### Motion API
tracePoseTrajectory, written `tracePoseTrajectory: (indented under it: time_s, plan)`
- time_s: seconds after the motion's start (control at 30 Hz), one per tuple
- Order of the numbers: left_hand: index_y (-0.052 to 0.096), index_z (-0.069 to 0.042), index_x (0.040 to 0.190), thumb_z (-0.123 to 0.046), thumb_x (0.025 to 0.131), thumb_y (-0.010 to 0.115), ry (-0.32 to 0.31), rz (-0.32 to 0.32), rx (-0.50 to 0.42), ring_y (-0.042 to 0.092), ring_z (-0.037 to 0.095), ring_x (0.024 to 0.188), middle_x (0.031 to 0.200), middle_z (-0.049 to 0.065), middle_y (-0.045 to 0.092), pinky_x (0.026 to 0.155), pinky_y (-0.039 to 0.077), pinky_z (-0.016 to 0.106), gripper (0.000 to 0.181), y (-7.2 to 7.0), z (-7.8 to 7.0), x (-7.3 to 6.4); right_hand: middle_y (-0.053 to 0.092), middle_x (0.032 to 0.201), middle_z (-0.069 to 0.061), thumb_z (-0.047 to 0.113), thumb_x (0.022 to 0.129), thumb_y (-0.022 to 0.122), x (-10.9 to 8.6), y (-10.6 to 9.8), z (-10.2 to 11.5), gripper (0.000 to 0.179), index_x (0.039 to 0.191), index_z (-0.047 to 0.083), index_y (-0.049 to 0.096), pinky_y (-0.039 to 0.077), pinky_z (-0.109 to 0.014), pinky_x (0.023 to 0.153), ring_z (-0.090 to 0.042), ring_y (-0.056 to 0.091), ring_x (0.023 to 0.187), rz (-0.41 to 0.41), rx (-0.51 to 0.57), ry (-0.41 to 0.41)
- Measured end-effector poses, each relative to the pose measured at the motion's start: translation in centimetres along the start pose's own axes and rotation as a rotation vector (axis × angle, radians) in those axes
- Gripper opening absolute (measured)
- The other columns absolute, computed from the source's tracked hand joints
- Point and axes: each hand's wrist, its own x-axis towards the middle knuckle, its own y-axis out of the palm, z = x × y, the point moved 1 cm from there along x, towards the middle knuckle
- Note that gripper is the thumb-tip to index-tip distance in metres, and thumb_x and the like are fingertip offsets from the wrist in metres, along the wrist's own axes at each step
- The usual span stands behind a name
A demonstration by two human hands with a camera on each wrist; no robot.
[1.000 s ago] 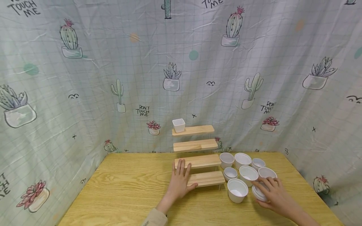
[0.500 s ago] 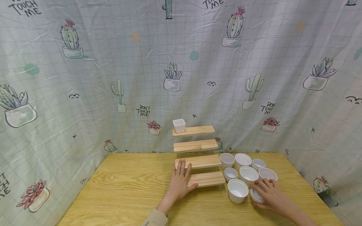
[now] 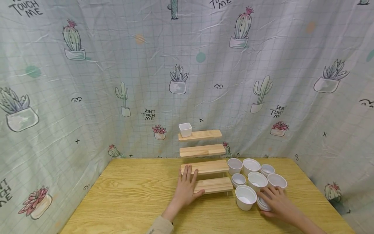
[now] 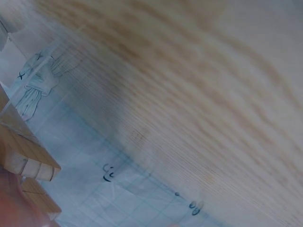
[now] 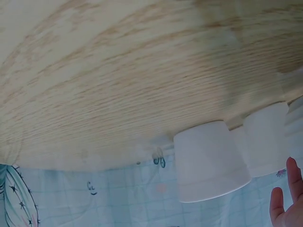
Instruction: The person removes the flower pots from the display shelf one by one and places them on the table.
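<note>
A stepped wooden shelf stand (image 3: 208, 185) is in the middle of the table in the head view. My left hand (image 3: 185, 190) rests at its left end, fingers straight over the two lower boards. To the right, several round white pots are grouped on the table. My right hand (image 3: 277, 203) grips a low white pot (image 3: 263, 205) at the front right of the group, fingers over its rim and thumb at its near side. A taller white pot (image 3: 245, 198) is just left of it. In the right wrist view, only some fingertips (image 5: 292, 172) show, beside upright pots.
A square white pot (image 3: 185, 129) sits on the top board's left end. Behind the gripped pot are more round pots, including one (image 3: 277, 181) at the far right. A cactus-print curtain (image 3: 146, 65) hangs behind the yellow wood-grain table (image 3: 125, 195).
My right hand has shifted slightly left with the low pot, bringing it closer to the taller pot beside it. My left hand stays in place on the stand.
</note>
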Motion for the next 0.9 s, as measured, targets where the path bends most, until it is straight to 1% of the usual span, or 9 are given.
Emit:
tracePoseTrajectory:
  time_s: [0.2,0.33,0.57,0.63,0.77,0.9]
  plan:
    - [0.02,-0.012,0.142,-0.07,0.082,0.023,-0.008,0.008,-0.023,0.012,0.034,0.137,0.147,0.021,0.016,0.107,0.016,0.053,0.084,0.0,0.0,0.0,0.055,0.098,-0.004,0.051,0.05,0.075,-0.2,0.4,-0.1,0.065,0.101,0.014,0.06,0.027,-0.038,0.072,-0.03,0.049,0.095,0.003,-0.014,0.003]
    - [0.02,-0.012,0.142,-0.07,0.082,0.024,-0.005,0.002,-0.017,0.013,0.034,0.137,0.147,0.021,0.015,0.107,0.017,0.053,0.084,0.0,-0.1,0.0,0.055,0.098,-0.004,0.051,0.049,0.075,-0.4,0.6,-0.1,0.066,0.101,0.014,0.06,0.029,-0.038,0.071,-0.027,0.048,0.093,0.01,-0.023,0.009]
    - [0.02,-0.011,0.142,-0.07,0.082,0.021,0.002,-0.014,-0.014,0.015,0.034,0.136,0.146,0.021,0.017,0.106,0.019,0.054,0.084,0.1,0.0,0.0,0.054,0.097,-0.003,0.055,0.051,0.073,-0.5,0.9,-0.2,0.064,0.099,0.014,0.06,0.032,-0.038,0.069,-0.023,0.047,0.091,0.008,-0.043,0.006]
    - [0.02,-0.012,0.142,-0.07,0.082,0.022,0.001,-0.009,-0.01,0.015,0.034,0.136,0.146,0.021,0.017,0.106,0.019,0.053,0.084,0.1,0.0,0.0,0.054,0.097,-0.003,0.055,0.051,0.073,-0.5,1.0,-0.2,0.064,0.099,0.014,0.06,0.032,-0.038,0.069,-0.023,0.048,0.09,0.011,-0.05,0.011]
    - [0.019,-0.012,0.142,-0.07,0.082,0.024,-0.005,0.022,-0.009,0.013,0.034,0.137,0.147,0.021,0.015,0.107,0.016,0.053,0.084,0.0,0.0,0.1,0.053,0.097,-0.002,0.055,0.051,0.073,-0.7,1.1,-0.2,0.065,0.1,0.014,0.06,0.032,-0.038,0.069,-0.022,0.047,0.09,0.023,-0.052,0.031]
    - [0.02,-0.012,0.142,-0.071,0.082,0.021,-0.005,0.018,-0.009,0.013,0.034,0.137,0.147,0.021,0.015,0.107,0.016,0.053,0.084,0.0,-0.1,0.0,0.052,0.097,-0.002,0.055,0.051,0.072,-0.7,1.1,-0.2,0.066,0.101,0.014,0.06,0.03,-0.037,0.07,-0.022,0.046,0.092,0.027,-0.035,0.045]
